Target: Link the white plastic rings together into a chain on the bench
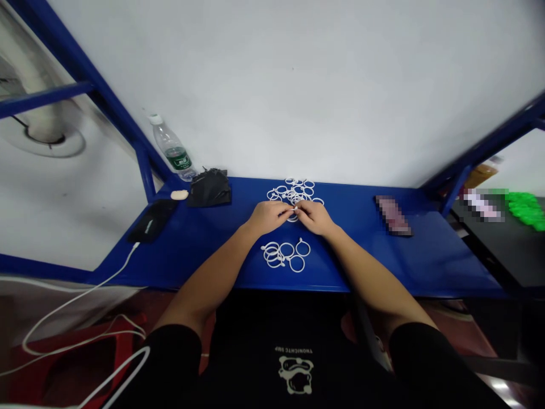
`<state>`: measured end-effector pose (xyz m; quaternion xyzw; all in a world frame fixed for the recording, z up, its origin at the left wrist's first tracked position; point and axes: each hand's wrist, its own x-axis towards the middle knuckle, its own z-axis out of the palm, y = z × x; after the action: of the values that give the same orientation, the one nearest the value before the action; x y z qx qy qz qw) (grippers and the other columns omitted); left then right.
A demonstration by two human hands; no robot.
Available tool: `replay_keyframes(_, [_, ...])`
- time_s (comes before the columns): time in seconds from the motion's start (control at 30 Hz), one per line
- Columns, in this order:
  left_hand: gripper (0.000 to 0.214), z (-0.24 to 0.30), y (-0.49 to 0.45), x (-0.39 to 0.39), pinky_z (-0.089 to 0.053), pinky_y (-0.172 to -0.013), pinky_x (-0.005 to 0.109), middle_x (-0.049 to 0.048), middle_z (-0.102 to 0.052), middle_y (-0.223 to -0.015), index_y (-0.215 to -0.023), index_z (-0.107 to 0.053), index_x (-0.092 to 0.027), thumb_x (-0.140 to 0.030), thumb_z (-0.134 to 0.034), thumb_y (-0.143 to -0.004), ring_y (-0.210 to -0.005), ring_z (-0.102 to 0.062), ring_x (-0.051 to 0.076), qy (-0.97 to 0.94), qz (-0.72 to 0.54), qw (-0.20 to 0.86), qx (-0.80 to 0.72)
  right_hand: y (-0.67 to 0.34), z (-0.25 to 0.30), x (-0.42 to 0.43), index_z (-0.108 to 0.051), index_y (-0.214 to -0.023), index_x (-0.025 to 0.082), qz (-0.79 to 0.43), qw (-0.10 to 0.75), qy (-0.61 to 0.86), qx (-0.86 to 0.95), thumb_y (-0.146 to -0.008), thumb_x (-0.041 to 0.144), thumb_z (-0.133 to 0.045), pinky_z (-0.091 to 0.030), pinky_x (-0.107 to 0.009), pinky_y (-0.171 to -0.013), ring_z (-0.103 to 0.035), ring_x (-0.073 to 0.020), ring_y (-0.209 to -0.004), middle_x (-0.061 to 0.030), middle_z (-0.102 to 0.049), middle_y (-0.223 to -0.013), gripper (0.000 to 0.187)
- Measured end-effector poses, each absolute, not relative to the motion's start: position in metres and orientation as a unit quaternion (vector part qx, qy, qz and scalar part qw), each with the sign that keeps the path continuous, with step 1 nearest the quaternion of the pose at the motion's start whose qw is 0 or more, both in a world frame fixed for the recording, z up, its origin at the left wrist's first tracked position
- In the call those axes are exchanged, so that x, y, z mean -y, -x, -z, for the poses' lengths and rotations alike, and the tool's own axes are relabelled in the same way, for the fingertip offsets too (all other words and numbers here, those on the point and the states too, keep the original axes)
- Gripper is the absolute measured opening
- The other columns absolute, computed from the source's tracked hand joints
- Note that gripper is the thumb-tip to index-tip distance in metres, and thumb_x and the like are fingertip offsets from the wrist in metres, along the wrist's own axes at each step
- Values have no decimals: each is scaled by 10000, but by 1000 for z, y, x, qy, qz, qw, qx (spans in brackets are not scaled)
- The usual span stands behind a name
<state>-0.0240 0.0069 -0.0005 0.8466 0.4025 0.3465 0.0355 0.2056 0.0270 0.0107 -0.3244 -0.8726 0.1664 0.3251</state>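
Note:
My left hand (268,216) and my right hand (314,216) meet over the middle of the blue table. Between their fingertips they pinch a white ring with a small knob (292,218); its lower curve hangs between the hands. Just beyond my fingers lies a loose pile of similar white rings (298,192), partly overlapping. A second group of white rings (273,254) lies nearer to me, below the hands, some overlapping and some side by side.
Along the left of the blue table (361,267) are a black power bank (150,221) with a white cable, a pale small piece (179,195), a black pouch (209,188) and a clear bottle (172,149) against the wall. A blurred phone-like object (392,215) lies right. Blue frame bars flank both sides.

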Motion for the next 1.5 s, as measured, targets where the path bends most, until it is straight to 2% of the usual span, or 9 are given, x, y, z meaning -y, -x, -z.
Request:
replay_keyframes(0.2, [241, 1, 16, -3, -547, -769, 294, 50, -815, -917, -1038, -820, -210, -334, -620, -1089, -836, -750, 176, -864, -329, 26, -380, -207, -6, -33, -670, -801, 217, -200, 332, 322, 864, -866, 248, -514, -473, -301, -689, -651, -191, -695, -24, -707, -743, 172])
replay_keyframes(0.37, [191, 1, 13, -2, -555, -786, 286, 36, -817, -978, -1088, -817, -226, -339, -664, -1079, -870, -748, 167, -853, -336, 49, -396, -207, -3, -36, -686, -770, 221, -220, 359, 318, 849, -881, 221, -478, -525, -314, -733, -671, -193, -704, -28, -719, -751, 235])
replay_keyframes(0.6, [304, -6, 21, -6, -585, -826, 289, 94, -770, -1267, -1323, -766, -225, -273, -735, -1025, -885, -738, 152, -756, -440, 48, -482, -212, -5, -35, -782, -1253, 251, -70, 413, 406, 813, -1010, 270, -533, -604, -372, -890, -764, -248, -970, -85, -831, -1137, 349])
replay_keyframes(0.73, [218, -10, 18, 1, -578, -834, 296, 44, -794, -1042, -1189, -805, -222, -321, -775, -997, -870, -738, 163, -818, -368, 106, -430, -219, 0, -47, -723, -1423, 232, -33, 404, 469, 785, -1011, 290, -575, -617, -371, -848, -773, -261, -920, -96, -845, -1098, 442])
replay_keyframes(0.9, [342, -7, -5, 19, -565, -783, 308, 26, -786, -1017, -1146, -819, -246, -481, -867, -903, -884, -757, 190, -903, -210, 175, -333, -224, 8, -59, -774, -1307, 209, -90, 397, 505, 761, -986, 339, -636, -622, -377, -795, -783, -252, -830, -78, -852, -1000, 373])
replay_keyframes(1.03, [96, -3, -9, 19, -548, -739, 294, 18, -775, -1000, -1009, -833, -253, -290, -789, -932, -862, -748, 180, -907, -178, 163, -344, -226, 11, -61, -774, -1275, 203, -109, 442, 506, 733, -988, 368, -639, -634, -390, -809, -790, -251, -817, -86, -852, -998, 357])
replay_keyframes(1.13, [118, -2, -1, 12, -545, -741, 285, 23, -782, -1011, -953, -817, -241, -190, -711, -957, -880, -748, 178, -901, -200, 146, -355, -227, 13, -63, -770, -1272, 202, -106, 473, 498, 719, -1002, 391, -624, -646, -396, -833, -801, -258, -868, -102, -854, -1046, 361])
replay_keyframes(1.37, [123, -4, 7, 3, -566, -841, 297, 22, -822, -1078, -1087, -796, -240, -194, -716, -1005, -975, -771, 191, -858, -294, 114, -405, -229, 10, -66, -764, -1287, 189, -57, 471, 482, 736, -1009, 405, -617, -603, -516, -1040, -757, -333, -1164, -163, -810, -1259, 382])
replay_keyframes(1.5, [221, -6, 9, 1, -579, -857, 303, 33, -817, -1074, -1162, -778, -232, -170, -768, -950, -913, -762, 185, -810, -351, 88, -460, -220, 1, -50, -785, -1219, 224, -102, 445, 446, 770, -1037, 458, -605, -617, -434, -915, -764, -266, -934, -106, -835, -1093, 346])
